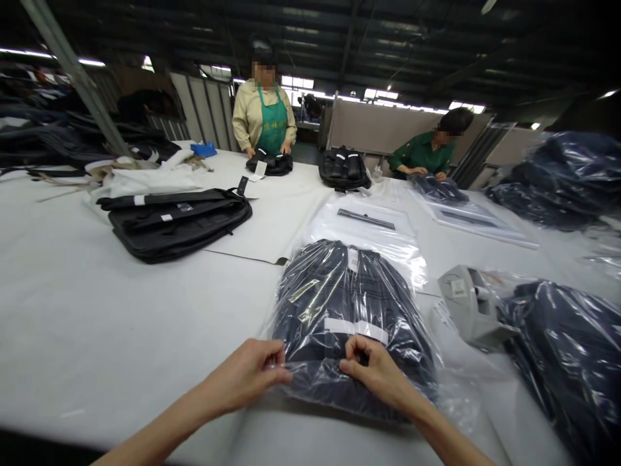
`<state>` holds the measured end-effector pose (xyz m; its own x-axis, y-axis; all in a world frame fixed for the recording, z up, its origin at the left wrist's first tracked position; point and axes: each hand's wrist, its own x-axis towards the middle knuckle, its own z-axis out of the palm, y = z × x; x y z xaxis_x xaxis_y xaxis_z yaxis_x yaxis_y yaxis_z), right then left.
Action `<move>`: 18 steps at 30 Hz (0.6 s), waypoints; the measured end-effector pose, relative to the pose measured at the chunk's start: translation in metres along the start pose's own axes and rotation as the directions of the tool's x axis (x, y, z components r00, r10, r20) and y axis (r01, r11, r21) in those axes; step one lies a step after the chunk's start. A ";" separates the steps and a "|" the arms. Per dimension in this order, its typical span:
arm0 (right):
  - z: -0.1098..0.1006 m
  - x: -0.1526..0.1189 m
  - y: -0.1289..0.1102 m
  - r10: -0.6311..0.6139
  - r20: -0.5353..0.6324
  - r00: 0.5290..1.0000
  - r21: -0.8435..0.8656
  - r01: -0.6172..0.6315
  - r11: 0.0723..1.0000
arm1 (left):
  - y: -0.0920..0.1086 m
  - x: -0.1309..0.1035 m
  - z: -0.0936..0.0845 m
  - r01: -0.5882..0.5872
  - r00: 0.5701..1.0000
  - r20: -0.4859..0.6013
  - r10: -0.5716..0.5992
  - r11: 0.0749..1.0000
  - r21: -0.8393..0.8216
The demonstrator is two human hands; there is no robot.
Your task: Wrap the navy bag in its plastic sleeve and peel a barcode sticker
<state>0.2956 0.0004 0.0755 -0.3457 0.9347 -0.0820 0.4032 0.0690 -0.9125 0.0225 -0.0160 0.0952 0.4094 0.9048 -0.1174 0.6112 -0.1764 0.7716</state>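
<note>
**Both hands on a bagged garment**

Here, a dark folded garment in a clear plastic bag (349, 310) lies on the white table (97, 323) just before me. My left hand (247, 375) pinches the bag's near edge; my right hand (373, 369) seems to pinch it too, fingers curled. A grey tape dispenser (468, 310) sits right, near more bagged garments (567, 362). Two people work across the table.

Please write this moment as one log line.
left hand: pinching bag edge | right hand: pressing bag flap | bagged dark garment: flat on white table
</note>
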 end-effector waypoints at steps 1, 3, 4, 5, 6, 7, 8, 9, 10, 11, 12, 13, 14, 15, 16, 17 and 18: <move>0.000 0.000 0.000 0.002 0.002 1.000 -0.001 -0.002 1.000 | -0.003 0.004 -0.001 0.003 1.000 0.022 0.000 0.995 -0.099; 0.001 0.001 0.001 0.008 -0.007 1.000 -0.017 -0.008 1.000 | -0.011 0.012 -0.001 0.031 0.998 0.061 -0.015 0.960 -0.279; 0.001 0.002 0.000 0.008 -0.014 1.000 -0.032 -0.009 0.999 | -0.015 0.017 -0.001 0.053 0.997 0.074 -0.030 0.937 -0.344; 0.002 0.002 0.000 0.007 -0.022 1.000 -0.052 -0.008 0.999 | -0.019 0.020 -0.001 0.073 0.996 0.081 -0.045 0.918 -0.389; 0.002 0.002 0.000 0.005 -0.028 1.000 -0.076 -0.007 0.997 | -0.023 0.022 -0.002 0.083 0.995 0.081 -0.054 0.910 -0.407; 0.003 0.003 0.000 0.001 -0.033 0.999 -0.100 -0.004 0.995 | -0.025 0.023 -0.002 0.076 0.997 0.062 -0.056 0.917 -0.392; 0.003 0.004 0.000 -0.005 -0.037 0.999 -0.120 0.000 0.993 | -0.027 0.021 -0.003 0.046 0.999 0.005 -0.048 0.939 -0.341; 0.003 0.004 0.000 -0.010 -0.040 0.999 -0.133 0.005 0.991 | -0.027 0.017 -0.003 -0.006 0.994 -0.103 -0.021 0.968 -0.250; 0.004 0.004 0.000 -0.015 -0.044 0.999 -0.142 0.009 0.990 | -0.025 0.010 -0.001 -0.065 0.967 -0.254 0.032 0.991 -0.120; 0.004 0.005 0.000 -0.020 -0.048 0.999 -0.148 0.013 0.989 | -0.023 0.002 0.002 -0.120 0.897 -0.424 0.123 0.992 0.034; 0.004 0.005 0.000 -0.025 -0.051 0.998 -0.153 0.017 0.988 | -0.019 -0.007 0.008 -0.162 0.790 -0.565 0.240 0.969 0.185; 0.005 0.005 0.000 -0.028 -0.055 0.998 -0.160 0.019 0.987 | -0.015 -0.016 0.016 -0.204 0.674 -0.641 0.368 0.926 0.317; 0.005 0.005 0.000 -0.029 -0.060 0.998 -0.167 0.019 0.986 | -0.011 -0.024 0.027 -0.249 0.586 -0.646 0.489 0.867 0.431; 0.006 0.005 -0.001 -0.030 -0.065 0.997 -0.173 0.018 0.985 | -0.008 -0.030 0.039 -0.299 0.550 -0.593 0.588 0.802 0.518; 0.006 0.004 -0.001 -0.031 -0.067 0.997 -0.177 0.018 0.984 | -0.006 -0.032 0.051 -0.343 0.557 -0.497 0.665 0.729 0.592; 0.006 0.004 -0.002 -0.032 -0.070 0.997 -0.178 0.019 0.984 | -0.006 -0.031 0.062 -0.356 0.597 -0.393 0.700 0.670 0.652; 0.006 0.004 -0.003 -0.033 -0.075 0.997 -0.178 0.020 0.984 | -0.007 -0.028 0.072 -0.347 0.648 -0.298 0.701 0.620 0.704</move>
<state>0.2880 0.0015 0.0752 -0.2946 0.9554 -0.0214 0.5408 0.1482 -0.8280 0.0560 -0.0680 0.0482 0.4916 0.5782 0.6512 0.7137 -0.6959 0.0791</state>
